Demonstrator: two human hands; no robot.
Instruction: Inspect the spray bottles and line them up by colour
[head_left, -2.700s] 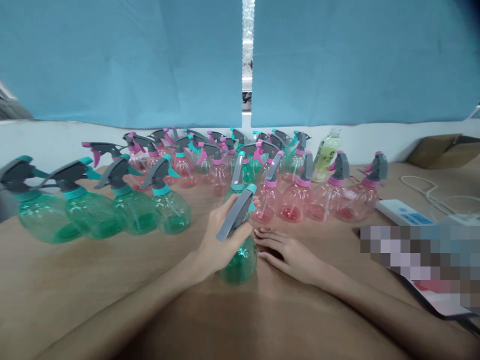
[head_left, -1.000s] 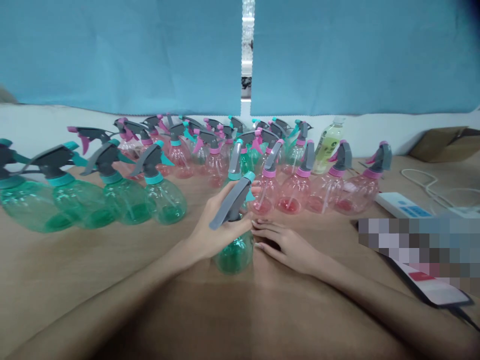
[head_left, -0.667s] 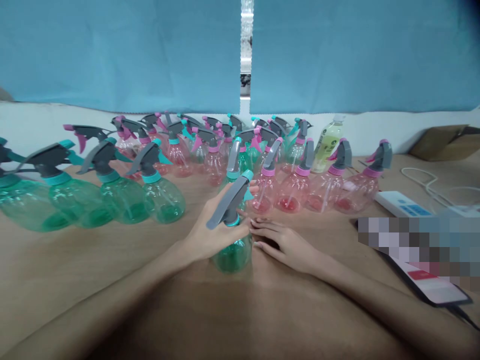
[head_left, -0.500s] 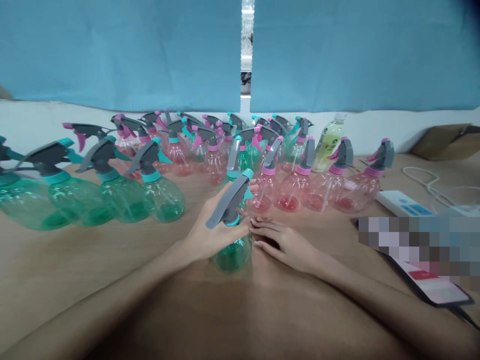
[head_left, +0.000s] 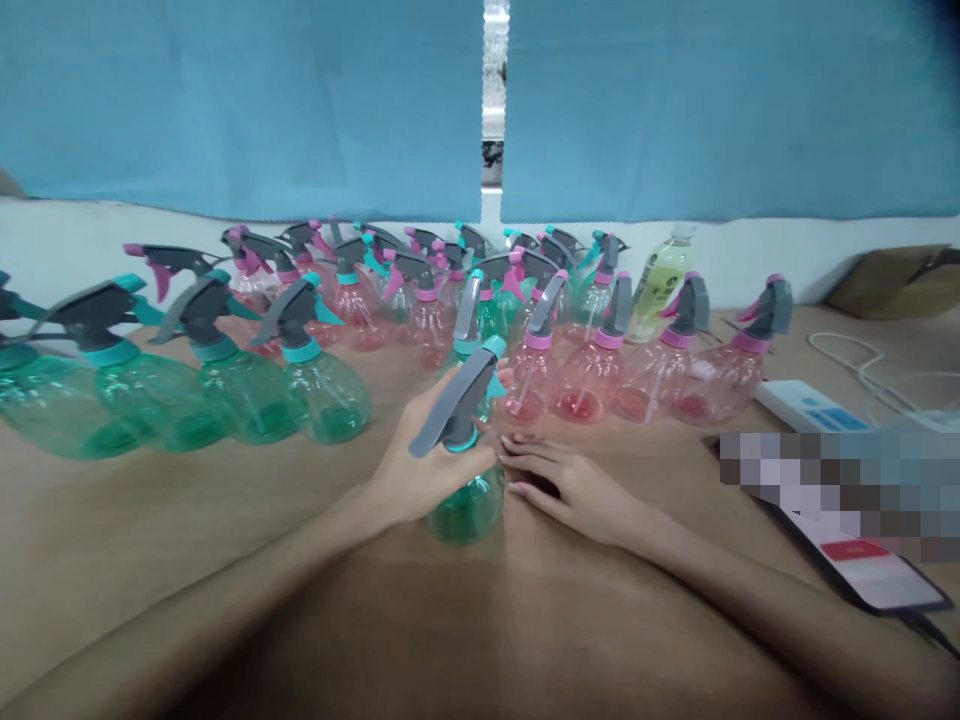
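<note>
My left hand (head_left: 416,460) is wrapped round the neck of a green spray bottle (head_left: 466,510), which stands upright on the table with its grey trigger head tilted above my thumb. My right hand (head_left: 566,480) lies on the table just to the right, fingers stretched out, fingertips close to that bottle; I cannot tell if they touch it. Behind the held bottle stands another green spray bottle (head_left: 466,345), partly covered. A row of green spray bottles (head_left: 326,405) is at the left, and pink spray bottles (head_left: 589,385) line up at the right.
Several more pink and green spray bottles (head_left: 429,325) crowd the back. A drink bottle (head_left: 660,285) stands behind the pink row. At the right lie a phone (head_left: 889,580), a white power strip (head_left: 810,405), a white cable (head_left: 847,345) and a brown box (head_left: 896,280).
</note>
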